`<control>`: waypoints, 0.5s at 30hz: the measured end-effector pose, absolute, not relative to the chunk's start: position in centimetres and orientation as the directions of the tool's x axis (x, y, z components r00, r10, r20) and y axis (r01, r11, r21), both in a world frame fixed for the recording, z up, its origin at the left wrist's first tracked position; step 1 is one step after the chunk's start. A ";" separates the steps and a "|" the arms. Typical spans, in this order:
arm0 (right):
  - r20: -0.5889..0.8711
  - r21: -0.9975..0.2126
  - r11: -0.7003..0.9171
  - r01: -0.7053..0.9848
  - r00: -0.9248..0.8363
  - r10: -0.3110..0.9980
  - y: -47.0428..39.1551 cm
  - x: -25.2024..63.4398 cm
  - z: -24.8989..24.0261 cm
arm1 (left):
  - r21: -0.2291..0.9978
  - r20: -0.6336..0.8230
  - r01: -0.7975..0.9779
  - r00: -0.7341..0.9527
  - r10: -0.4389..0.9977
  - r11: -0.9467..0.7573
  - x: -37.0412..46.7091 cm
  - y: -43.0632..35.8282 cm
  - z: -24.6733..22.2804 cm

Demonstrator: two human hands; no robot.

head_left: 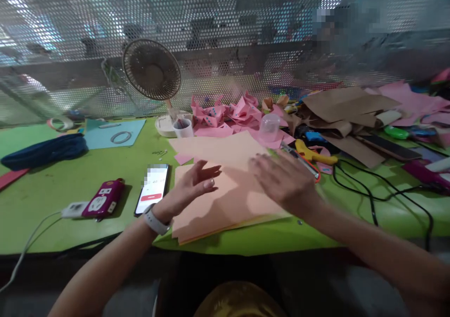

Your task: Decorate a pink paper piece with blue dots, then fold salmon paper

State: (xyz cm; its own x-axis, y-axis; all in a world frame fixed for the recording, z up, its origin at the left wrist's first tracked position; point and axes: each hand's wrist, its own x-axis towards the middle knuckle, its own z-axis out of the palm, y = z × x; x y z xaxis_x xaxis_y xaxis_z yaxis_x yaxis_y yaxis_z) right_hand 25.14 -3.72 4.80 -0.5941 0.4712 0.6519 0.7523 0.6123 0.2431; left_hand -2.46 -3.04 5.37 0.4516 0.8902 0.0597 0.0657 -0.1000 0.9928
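Note:
Several peach paper sheets point(218, 204) lie stacked at the table's front edge, with another peach sheet angled at the back of the stack. Over the left part of the paper is my left hand point(191, 185), fingers apart and holding nothing; a white watch band circles its wrist. My right hand point(281, 178) is at the right side of the paper, palm down, fingers stretched out and slightly blurred. Whether it presses on the sheet I cannot tell. Left of the paper lies a lit phone point(153, 189). A yellow-handled tool point(312, 153) rests just beyond my right hand.
A small fan point(152, 71) stands at the back, beside a cup point(183, 127). Crumpled pink paper point(225, 113), a clear plastic cup point(269, 127) and brown paper point(348, 103) crowd the back right. Black cables point(372, 190) run along the right. A purple power bank point(103, 199) lies left.

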 end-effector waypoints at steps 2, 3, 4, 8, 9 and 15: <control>0.619 0.282 0.666 0.690 -0.661 0.423 -4.7 23.5 3.6 | 0.991 -0.033 -0.115 0.305 0.952 0.071 -0.8 -2.8 5.0; 0.608 0.280 0.694 0.663 -0.682 0.407 -4.9 23.1 3.1 | 0.972 -0.096 -0.191 0.211 0.973 0.137 -0.3 -2.5 4.8; 0.600 0.256 0.727 0.638 -0.694 0.398 -4.9 23.0 2.7 | 0.952 -0.143 -0.254 0.119 0.983 0.169 0.0 -2.2 4.6; 0.697 -0.081 0.725 0.684 -0.480 0.532 -2.8 24.5 3.1 | 0.917 -0.095 -0.390 -0.029 0.995 0.076 -0.3 -1.2 4.0; 0.720 -0.215 0.682 0.699 -0.359 0.595 -1.9 24.9 3.6 | 0.922 -0.048 -0.385 -0.029 0.998 0.034 -0.5 -1.0 4.0; 0.470 -0.819 0.536 0.202 -0.298 0.831 2.7 25.4 8.0 | 0.947 0.320 -0.009 0.142 0.937 -0.322 -1.6 0.1 5.9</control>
